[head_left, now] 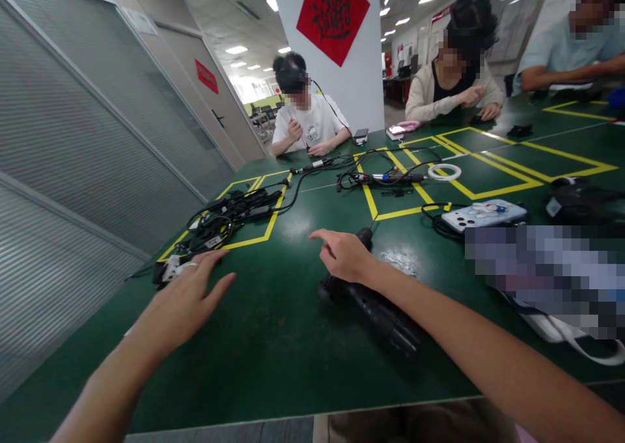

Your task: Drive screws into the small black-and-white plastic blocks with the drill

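Green desk [273, 339] marked with yellow tape [371, 199]: a person's right hand [344, 255] rests, grip released and forefinger extended, on a black ribbed cylindrical tool [375, 313] lying near the desk's front edge. The left hand [183, 300], grip likewise slack with fingers spread, hovers beside a tangle of black cables [229, 212]. The tool looks rigid, fairly hefty and unlikely to slip; its thick barrel seems the surest place to take hold.
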A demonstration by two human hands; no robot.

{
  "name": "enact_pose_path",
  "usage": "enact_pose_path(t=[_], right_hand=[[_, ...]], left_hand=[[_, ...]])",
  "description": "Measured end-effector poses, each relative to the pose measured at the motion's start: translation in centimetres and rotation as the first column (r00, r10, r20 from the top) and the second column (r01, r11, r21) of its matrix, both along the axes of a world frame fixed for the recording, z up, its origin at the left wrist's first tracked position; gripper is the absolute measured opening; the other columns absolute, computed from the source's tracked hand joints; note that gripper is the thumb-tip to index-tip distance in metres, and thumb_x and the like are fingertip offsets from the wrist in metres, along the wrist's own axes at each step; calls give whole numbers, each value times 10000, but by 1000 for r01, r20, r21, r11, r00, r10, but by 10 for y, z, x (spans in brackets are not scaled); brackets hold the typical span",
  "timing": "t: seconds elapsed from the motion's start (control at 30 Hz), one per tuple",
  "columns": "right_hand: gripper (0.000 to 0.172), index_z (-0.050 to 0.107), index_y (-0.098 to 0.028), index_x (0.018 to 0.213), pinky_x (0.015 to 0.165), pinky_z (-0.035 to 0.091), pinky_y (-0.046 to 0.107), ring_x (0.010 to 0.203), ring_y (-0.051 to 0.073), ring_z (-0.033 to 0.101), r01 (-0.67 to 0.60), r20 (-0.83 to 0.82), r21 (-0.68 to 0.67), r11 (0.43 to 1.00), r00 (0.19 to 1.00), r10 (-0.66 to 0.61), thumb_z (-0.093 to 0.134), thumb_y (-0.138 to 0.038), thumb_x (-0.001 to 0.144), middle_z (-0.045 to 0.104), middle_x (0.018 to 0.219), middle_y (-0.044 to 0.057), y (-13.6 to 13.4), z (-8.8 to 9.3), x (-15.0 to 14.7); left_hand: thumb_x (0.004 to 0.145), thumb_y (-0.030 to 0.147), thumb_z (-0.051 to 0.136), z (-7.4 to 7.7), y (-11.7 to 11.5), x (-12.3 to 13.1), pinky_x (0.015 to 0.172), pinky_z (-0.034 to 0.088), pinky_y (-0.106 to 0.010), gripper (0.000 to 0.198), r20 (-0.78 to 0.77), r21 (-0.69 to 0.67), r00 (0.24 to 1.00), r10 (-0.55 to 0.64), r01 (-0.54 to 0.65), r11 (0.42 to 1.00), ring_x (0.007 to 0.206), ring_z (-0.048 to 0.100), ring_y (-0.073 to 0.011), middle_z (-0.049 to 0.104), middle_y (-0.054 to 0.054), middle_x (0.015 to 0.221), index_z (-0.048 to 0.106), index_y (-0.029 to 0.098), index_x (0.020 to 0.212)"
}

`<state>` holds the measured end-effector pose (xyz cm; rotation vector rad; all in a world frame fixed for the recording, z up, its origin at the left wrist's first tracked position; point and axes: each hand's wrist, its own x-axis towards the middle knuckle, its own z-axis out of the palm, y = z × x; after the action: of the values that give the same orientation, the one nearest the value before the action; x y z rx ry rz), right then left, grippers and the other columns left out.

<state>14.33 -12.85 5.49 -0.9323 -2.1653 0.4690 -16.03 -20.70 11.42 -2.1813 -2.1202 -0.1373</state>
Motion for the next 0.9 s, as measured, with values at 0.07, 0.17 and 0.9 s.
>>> enact_pose_path(t=[0.07,0.17,0.9], right_hand=[[391,500,-184,1231,728,426,277,733,147,567,-26,-128,-68,997,992,17,384,-145,859,619,814,22,1,-1,-4],[392,446,-180,1261,668,438,259,655,122,523,-131,-380,-221,966,924,39,335,-149,885,549,725,-15,5,-8,-14],[708,366,-182,1375,938,455,365,1014,183,576,-410,-653,-563,718,753,-82,446,-14,692,616,1090,60,21,-17,-12]], left_hand=[[870,469,388,1,5,55,1072,306,-420,545,-15,76,984,-175,176,981,1240,448,-267,408,-98,1400,353,207,1347],[865,382,453,-8,20,117,1051,350,-409,490,1,217,924,-383,374,902,1254,440,-259,407,-112,1398,381,211,1319],[846,198,520,-50,57,152,952,461,-368,353,287,388,685,-670,556,735,1115,530,-197,562,-101,1187,533,200,1198]])
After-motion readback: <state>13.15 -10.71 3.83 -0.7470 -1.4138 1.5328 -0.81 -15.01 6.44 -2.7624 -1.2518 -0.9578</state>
